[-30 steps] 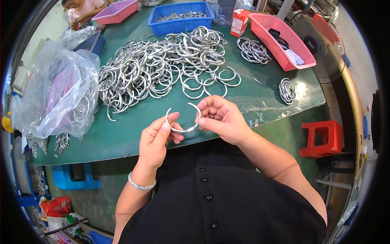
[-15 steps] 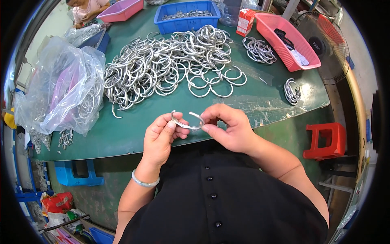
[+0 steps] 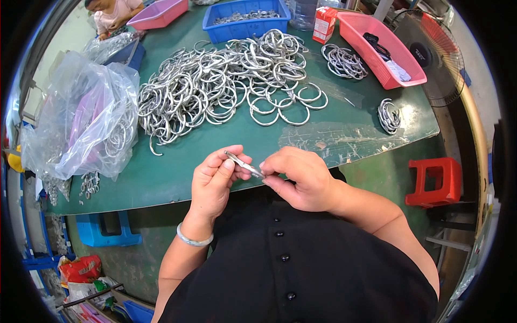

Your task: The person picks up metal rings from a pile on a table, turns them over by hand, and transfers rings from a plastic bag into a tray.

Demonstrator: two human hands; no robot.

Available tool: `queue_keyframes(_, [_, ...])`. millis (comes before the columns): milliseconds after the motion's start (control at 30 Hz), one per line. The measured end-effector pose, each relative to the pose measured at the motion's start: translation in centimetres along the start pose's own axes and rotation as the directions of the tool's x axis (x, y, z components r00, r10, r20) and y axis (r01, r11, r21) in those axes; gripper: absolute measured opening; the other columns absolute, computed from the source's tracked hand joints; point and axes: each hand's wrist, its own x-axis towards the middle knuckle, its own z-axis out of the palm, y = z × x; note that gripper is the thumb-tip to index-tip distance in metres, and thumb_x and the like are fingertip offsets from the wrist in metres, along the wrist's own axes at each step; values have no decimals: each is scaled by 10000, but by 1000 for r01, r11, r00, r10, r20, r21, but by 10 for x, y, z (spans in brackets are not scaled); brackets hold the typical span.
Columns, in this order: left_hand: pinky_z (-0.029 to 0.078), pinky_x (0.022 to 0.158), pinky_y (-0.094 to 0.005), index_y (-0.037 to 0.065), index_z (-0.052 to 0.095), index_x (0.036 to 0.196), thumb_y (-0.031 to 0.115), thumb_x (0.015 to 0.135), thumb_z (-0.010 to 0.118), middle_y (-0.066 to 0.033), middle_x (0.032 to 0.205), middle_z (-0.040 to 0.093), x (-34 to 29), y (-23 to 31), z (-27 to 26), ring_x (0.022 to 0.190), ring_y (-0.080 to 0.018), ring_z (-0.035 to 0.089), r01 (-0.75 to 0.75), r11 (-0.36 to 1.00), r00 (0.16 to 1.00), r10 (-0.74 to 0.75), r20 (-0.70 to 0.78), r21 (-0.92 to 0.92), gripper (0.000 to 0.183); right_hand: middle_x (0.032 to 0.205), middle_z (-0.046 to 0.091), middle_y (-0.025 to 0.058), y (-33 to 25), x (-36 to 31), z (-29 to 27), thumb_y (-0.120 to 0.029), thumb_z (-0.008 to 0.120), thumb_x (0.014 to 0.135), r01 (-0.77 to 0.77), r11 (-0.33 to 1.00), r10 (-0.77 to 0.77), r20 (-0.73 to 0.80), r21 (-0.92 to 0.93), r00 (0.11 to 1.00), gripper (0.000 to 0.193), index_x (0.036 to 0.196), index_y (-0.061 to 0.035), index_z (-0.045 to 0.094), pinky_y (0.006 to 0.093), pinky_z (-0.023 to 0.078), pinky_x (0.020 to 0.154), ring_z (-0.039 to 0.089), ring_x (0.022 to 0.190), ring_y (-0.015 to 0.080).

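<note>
Between my two hands, just in front of the table's near edge, is a silver open bangle (image 3: 243, 163), seen nearly edge-on. My left hand (image 3: 214, 180) pinches one end between thumb and fingers. The fingertips of my right hand (image 3: 299, 177) close on its other end. A large heap of similar silver bangles (image 3: 183, 89) covers the table beyond my hands. A few linked bangles (image 3: 293, 112) lie flat at the heap's near right side. Smaller bunches rest farther right, one bunch (image 3: 343, 62) near the pink basket and another bunch (image 3: 389, 116) by the table's right edge.
Clear plastic bags (image 3: 89, 116) lie at left on the green table (image 3: 183, 172). Along the back stand a blue bin (image 3: 246, 36) of metal pieces, a red-and-white box (image 3: 324, 25) and a pink basket (image 3: 405, 81). Right are a fan (image 3: 431, 56) and red stool (image 3: 435, 183). Another person (image 3: 116, 15) sits far left.
The bangle has turned from showing its open curve to nearly edge-on. My right hand has moved slightly left and lower, while my left hand keeps its pinch.
</note>
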Motion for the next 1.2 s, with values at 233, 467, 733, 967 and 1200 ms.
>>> queue_keyframes(233, [461, 706, -266, -43, 498, 1078, 44, 860, 440, -132, 921, 572, -4, 2, 5, 750, -164, 561, -257, 923, 964, 266, 7, 287, 242, 749, 541, 87, 10, -6, -8, 51, 603, 658, -99, 994, 98, 30, 34, 995, 188, 820, -20, 537, 303, 442, 567, 551, 650, 232])
queue_keyframes(467, [434, 643, -229, -42, 563, 960, -21, 796, 518, -119, 838, 571, -10, 21, 24, 725, -153, 544, -520, 526, 835, 479, 271, 672, 171, 747, 547, 27, 29, -26, -2, 34, 587, 729, -433, 827, 453, 32, 359, 891, 123, 839, 0, 544, 214, 428, 591, 522, 660, 80])
queue_keyframes(733, [434, 553, -226, -36, 583, 932, -43, 739, 582, -123, 807, 584, -4, 24, 31, 638, -167, 548, -588, 458, 786, 516, 340, 666, 194, 780, 550, 5, 34, -27, 4, 1, 577, 777, -611, 495, 612, 251, 618, 750, 160, 931, -7, 534, 178, 420, 604, 505, 690, 41])
queue_keyframes(967, [413, 621, -213, -49, 560, 909, -13, 783, 542, -94, 785, 565, -6, 23, 32, 686, -135, 520, -544, 507, 828, 455, 329, 669, 132, 774, 554, 5, 35, -31, 4, -1, 581, 772, -619, 473, 617, 266, 627, 740, 163, 930, -3, 540, 184, 429, 610, 510, 691, 45])
queue_keyframes(1200, [374, 592, -195, 10, 557, 923, 104, 858, 474, -21, 732, 556, -7, 5, 8, 634, -68, 467, -40, 953, 979, 97, -178, 300, 142, 738, 548, 108, 48, -15, -29, -108, 614, 701, -386, 900, 406, 68, -202, 911, 179, 858, -33, 574, 346, 447, 617, 549, 689, 282])
